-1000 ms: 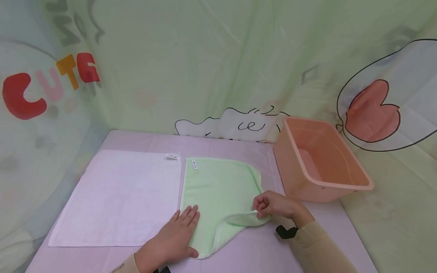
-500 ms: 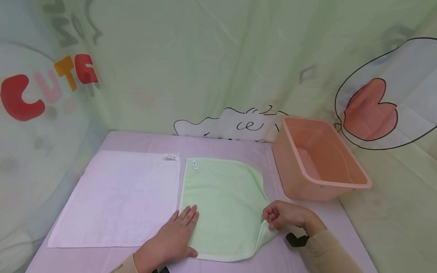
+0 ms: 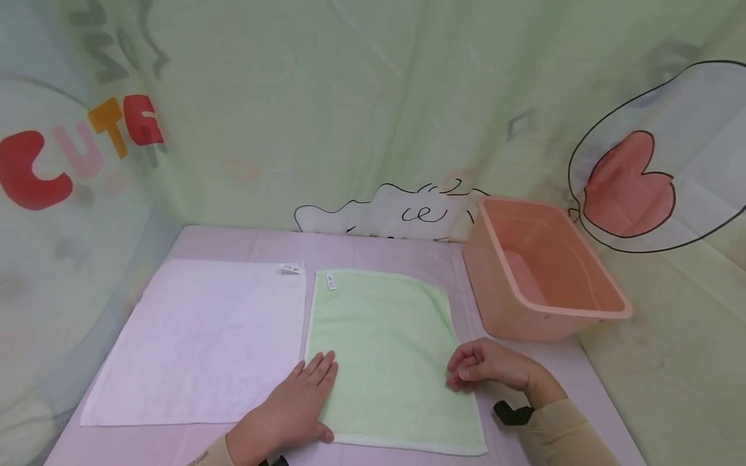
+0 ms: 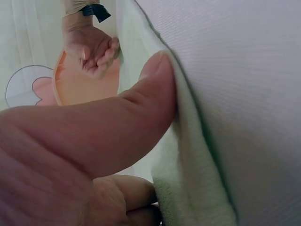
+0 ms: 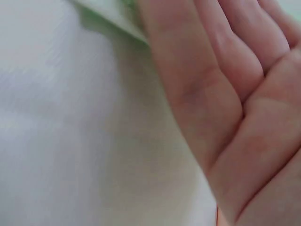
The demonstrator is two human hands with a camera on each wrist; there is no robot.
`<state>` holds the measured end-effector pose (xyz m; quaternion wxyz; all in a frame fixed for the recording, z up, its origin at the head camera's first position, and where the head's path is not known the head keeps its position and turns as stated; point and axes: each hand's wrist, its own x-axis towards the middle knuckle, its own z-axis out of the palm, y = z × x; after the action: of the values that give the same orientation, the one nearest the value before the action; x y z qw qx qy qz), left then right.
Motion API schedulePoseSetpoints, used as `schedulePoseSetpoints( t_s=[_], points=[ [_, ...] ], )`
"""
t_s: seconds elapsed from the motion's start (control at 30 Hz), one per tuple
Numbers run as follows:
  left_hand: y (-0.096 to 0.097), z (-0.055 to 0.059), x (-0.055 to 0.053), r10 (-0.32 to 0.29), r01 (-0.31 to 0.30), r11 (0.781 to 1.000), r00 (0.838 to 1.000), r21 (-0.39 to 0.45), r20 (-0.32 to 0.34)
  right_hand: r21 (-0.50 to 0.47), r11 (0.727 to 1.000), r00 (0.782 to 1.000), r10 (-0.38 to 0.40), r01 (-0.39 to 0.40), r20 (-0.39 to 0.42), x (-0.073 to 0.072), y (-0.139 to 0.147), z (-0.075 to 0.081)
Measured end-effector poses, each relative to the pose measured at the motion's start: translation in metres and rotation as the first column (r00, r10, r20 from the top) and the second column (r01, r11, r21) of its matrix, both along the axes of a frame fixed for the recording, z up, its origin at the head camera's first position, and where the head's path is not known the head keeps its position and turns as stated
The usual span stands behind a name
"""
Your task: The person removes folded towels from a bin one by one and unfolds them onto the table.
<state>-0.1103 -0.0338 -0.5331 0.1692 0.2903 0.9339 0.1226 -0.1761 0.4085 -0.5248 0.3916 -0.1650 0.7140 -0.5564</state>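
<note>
A light green towel lies spread flat, with a small white label near its far left corner. My left hand rests on its near left part, fingers straight; the left wrist view shows the thumb pressing along the hem. Over the towel's right edge is my right hand, its fingers loosely bent and nothing between them. The right wrist view has those fingers with a bit of green hem at their tips. A white towel lies flat to the left of the green one.
A peach plastic bin stands at the back right, its inside visible from above. The lilac tablecloth covers the table. Printed curtains hang behind and at both sides.
My right hand has drawn the folded near right corner out to the right and let it go; the corner now lies flat. My left hand has stayed on the towel.
</note>
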Motion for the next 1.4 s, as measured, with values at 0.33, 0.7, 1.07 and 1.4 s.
schedulePoseSetpoints(
  t_s=[0.33,0.7,1.07,1.4],
  points=[
    [0.0,0.0,-0.014,-0.03,0.031,0.999,0.999,0.017,-0.042,0.029,0.915,0.883,-0.379,0.402,-0.276,-0.01,-0.023,0.006],
    [0.01,0.005,-0.062,0.038,-0.035,0.999,0.993,0.029,-0.115,0.054,0.631,0.61,-0.72,0.774,-0.33,-0.039,-0.049,0.009],
    [0.024,-0.003,-0.118,0.117,-0.12,0.993,0.985,-0.019,-0.127,0.238,0.462,0.516,-0.706,0.855,-0.484,-0.064,-0.063,0.0],
    [0.031,-0.004,-0.142,0.179,-0.184,0.98,0.981,-0.075,-0.076,0.282,0.482,0.557,-0.677,0.829,-0.48,-0.09,-0.064,-0.01]
  ],
)
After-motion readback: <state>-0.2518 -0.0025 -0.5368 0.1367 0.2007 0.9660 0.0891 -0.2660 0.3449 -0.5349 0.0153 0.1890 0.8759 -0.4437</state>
